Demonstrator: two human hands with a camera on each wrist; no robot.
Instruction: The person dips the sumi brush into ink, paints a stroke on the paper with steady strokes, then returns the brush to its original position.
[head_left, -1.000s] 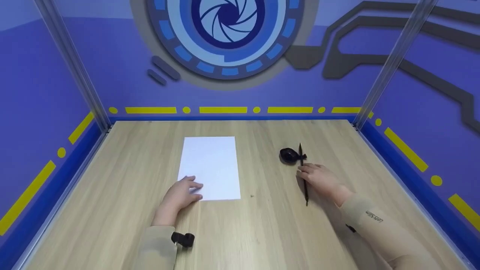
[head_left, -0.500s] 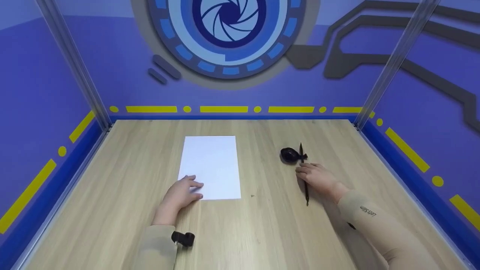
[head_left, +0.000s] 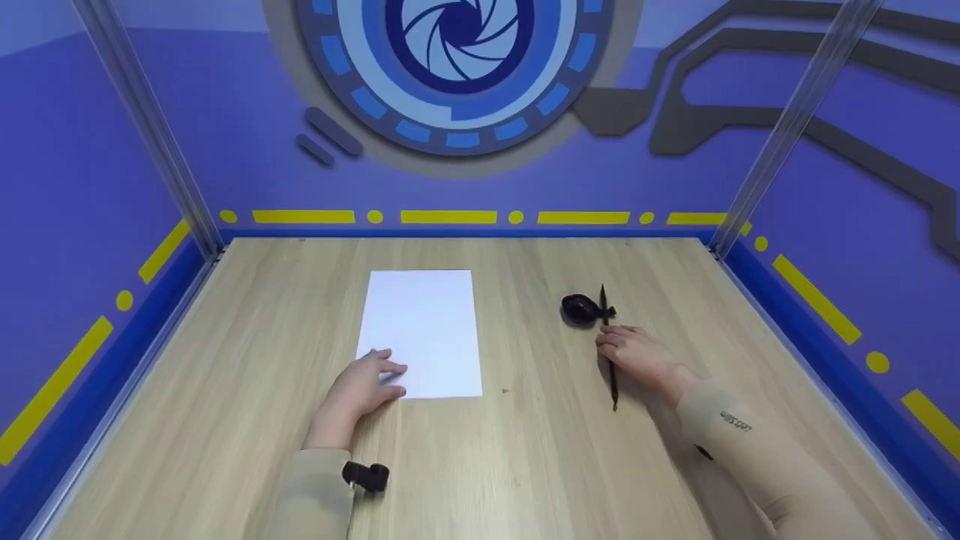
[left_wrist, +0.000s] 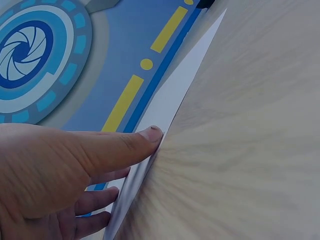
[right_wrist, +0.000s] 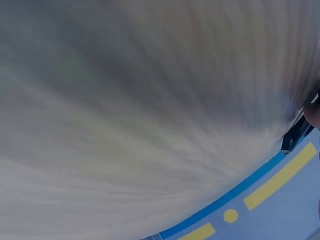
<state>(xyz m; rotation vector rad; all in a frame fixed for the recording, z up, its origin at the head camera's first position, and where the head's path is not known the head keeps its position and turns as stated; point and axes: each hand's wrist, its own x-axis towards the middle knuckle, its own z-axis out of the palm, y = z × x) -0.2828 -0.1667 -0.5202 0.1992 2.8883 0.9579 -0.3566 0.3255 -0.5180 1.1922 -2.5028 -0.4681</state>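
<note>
A white sheet of paper (head_left: 427, 322) lies flat left of the table's middle in the head view. My left hand (head_left: 361, 386) rests at its lower left corner, fingers spread over the paper; the left wrist view shows the thumb (left_wrist: 120, 150) at its near edge. To the right lies a slim black brush (head_left: 614, 386), its pointed end up against the stubby handle of a small round black dish (head_left: 580, 310). My right hand (head_left: 637, 356) rests across the brush's middle with its fingers laid over it, fingertips partly hidden. The right wrist view catches only a fingertip (right_wrist: 313, 114) at its edge.
The light wooden table (head_left: 510, 465) is walled by blue-violet panels with yellow dashes. Metal posts (head_left: 154, 127) stand at its back corners. A black wrist camera (head_left: 366, 477) sits on my left sleeve.
Almost nothing differs. My right hand has shifted very slightly over the brush, and the head view has tilted a little. Paper, brush and dish lie where they were.
</note>
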